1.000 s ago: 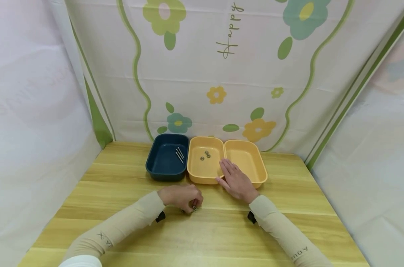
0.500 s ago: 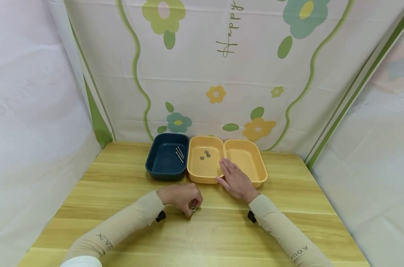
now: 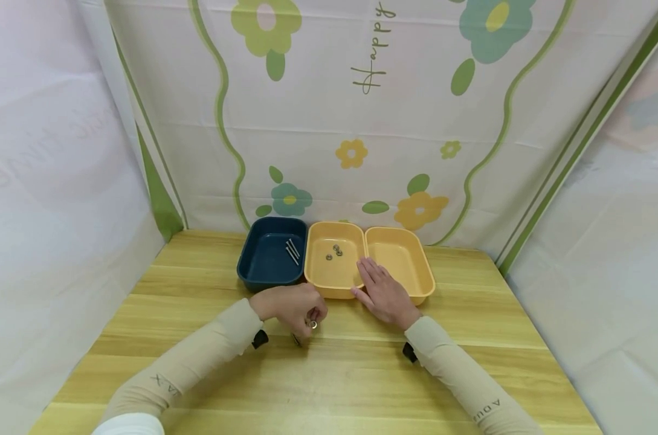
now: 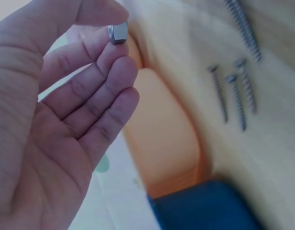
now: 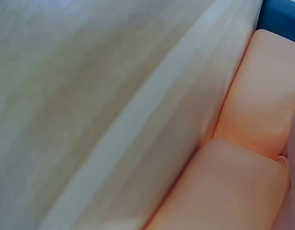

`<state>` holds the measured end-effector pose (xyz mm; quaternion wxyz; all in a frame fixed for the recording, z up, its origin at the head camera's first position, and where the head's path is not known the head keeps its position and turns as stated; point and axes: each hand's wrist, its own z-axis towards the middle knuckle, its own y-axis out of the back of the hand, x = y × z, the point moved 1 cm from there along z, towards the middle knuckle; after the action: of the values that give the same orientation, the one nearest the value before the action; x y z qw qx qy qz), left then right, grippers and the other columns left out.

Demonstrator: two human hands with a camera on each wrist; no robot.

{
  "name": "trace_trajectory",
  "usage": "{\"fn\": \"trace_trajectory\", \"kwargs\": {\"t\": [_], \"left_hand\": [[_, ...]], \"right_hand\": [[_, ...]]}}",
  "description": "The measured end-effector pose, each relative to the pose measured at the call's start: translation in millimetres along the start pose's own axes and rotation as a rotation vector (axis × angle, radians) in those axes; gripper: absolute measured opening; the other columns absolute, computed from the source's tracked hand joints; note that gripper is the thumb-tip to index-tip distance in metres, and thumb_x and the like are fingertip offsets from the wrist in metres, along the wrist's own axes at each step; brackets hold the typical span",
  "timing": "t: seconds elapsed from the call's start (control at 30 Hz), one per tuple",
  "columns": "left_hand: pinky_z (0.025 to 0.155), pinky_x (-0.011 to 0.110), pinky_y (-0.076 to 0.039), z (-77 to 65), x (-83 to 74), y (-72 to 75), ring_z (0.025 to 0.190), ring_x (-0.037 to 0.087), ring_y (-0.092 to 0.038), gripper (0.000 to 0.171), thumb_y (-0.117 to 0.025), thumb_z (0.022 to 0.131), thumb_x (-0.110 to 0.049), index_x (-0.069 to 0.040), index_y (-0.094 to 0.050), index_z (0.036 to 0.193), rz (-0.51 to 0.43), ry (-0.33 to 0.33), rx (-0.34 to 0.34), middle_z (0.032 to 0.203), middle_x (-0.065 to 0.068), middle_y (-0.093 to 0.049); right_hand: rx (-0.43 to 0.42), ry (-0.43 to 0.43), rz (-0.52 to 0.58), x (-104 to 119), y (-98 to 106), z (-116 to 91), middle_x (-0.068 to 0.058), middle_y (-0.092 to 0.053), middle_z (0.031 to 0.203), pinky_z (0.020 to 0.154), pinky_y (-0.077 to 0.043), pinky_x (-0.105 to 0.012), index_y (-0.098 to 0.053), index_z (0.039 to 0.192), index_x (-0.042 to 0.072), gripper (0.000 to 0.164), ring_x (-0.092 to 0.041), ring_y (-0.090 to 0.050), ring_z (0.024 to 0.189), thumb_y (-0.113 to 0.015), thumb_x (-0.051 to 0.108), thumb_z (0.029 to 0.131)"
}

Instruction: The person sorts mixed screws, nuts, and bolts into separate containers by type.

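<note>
My left hand (image 3: 290,308) pinches a silver hex nut (image 4: 119,33) between thumb and index finger, over the table in front of the blue and middle trays. The left wrist view shows its other fingers loosely bent, with several metal screws (image 4: 237,98) lying on the wood beyond; in the head view the hand mostly hides them. My right hand (image 3: 385,296) lies with straight fingers across the adjoining rims of the middle yellow tray (image 3: 323,281) and the right yellow tray (image 3: 402,260). A few nuts (image 3: 338,253) sit in the middle tray.
A dark blue tray (image 3: 260,260) stands at the left end of the row, with several screws (image 3: 292,252) inside. The trays sit side by side at the back of the wooden table (image 3: 350,380), against a flowered cloth (image 3: 307,109).
My left hand has risen from the tabletop and shifted slightly toward the trays, carrying the nut. A screw now shows beneath it. The right hand has not moved.
</note>
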<state>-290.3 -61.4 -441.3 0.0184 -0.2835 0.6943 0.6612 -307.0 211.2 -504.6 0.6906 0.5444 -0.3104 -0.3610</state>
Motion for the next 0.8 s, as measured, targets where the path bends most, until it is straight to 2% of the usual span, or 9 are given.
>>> {"fn": "trace_trajectory", "kwargs": {"t": [0.33,0.5,0.67,0.8], "left_hand": [[0.063,0.016,-0.044,-3.0,1.5,28.1,0.068,0.001,-0.05,0.012,-0.084,0.079,-0.01,-0.013,-0.074,0.086,0.048,0.02,-0.088,0.077,0.001,-0.069],[0.063,0.017,-0.046,-2.4,8.4,40.2,0.067,0.001,-0.051,0.015,-0.085,0.078,-0.012,-0.016,-0.073,0.086,0.078,0.03,-0.125,0.075,-0.008,-0.065],[0.062,0.018,-0.046,-0.2,18.8,52.0,0.065,0.002,-0.051,0.014,-0.084,0.077,-0.01,-0.016,-0.073,0.084,0.1,0.04,-0.162,0.076,-0.004,-0.068],[0.065,0.02,-0.049,2.8,28.9,59.0,0.068,0.005,-0.053,0.013,-0.084,0.079,-0.01,-0.015,-0.073,0.084,0.096,0.08,-0.202,0.079,0.001,-0.071]], "right_hand": [[0.017,-0.004,0.012,1,1,0,-0.021,-0.027,0.173,0.13,-0.029,-0.052,-0.026,0.165,-0.002,0.074,-0.036,-0.027,0.162,-0.042,0.048,0.112],[0.02,0.0,0.01,0,0,0,-0.021,-0.026,0.173,0.13,-0.029,-0.052,-0.026,0.165,-0.002,0.074,-0.036,-0.026,0.162,-0.041,0.048,0.112],[0.027,-0.002,0.003,0,0,0,-0.02,-0.025,0.174,0.13,-0.029,-0.051,-0.025,0.166,-0.001,0.075,-0.035,-0.025,0.163,-0.04,0.049,0.113],[0.022,-0.001,0.009,0,0,0,-0.021,-0.025,0.174,0.13,-0.029,-0.051,-0.025,0.166,-0.002,0.075,-0.036,-0.026,0.162,-0.041,0.049,0.112]]}}
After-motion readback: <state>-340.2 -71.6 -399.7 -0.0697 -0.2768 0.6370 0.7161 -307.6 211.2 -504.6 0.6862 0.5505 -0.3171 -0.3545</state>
